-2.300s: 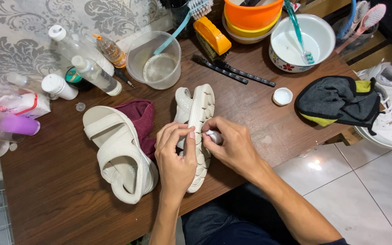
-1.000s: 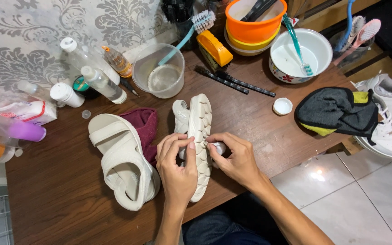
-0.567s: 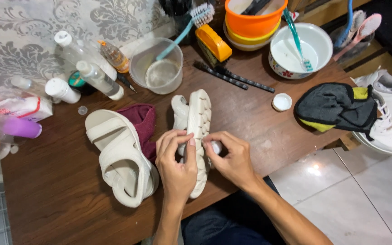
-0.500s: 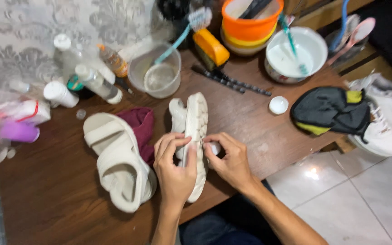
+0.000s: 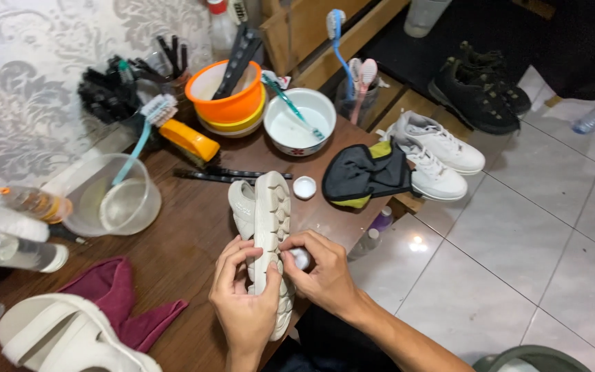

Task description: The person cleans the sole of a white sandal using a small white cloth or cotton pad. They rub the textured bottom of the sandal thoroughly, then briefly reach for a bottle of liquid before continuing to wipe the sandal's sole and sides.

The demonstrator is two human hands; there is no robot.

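Everything is placed from the cream sandal (image 5: 270, 227), stood on edge near the wooden table's (image 5: 194, 234) front edge, lugged rubber sole up. Left of it lie a maroon cloth (image 5: 115, 303) and a clear plastic tub (image 5: 108, 200). The left hand (image 5: 242, 303) wraps its sole; the right hand (image 5: 321, 275) pinches a small white piece (image 5: 302, 257) against it. To the right, open tiled floor (image 5: 518, 262).

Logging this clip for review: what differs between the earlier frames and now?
Mostly the head camera swung right, so more tiled floor, the white sneakers and black shoes now show. The left hand still grips the cream chunky-soled sandal on its edge; the right hand still presses a small white object against its sole. The second cream sandal and maroon cloth lie unmoved.
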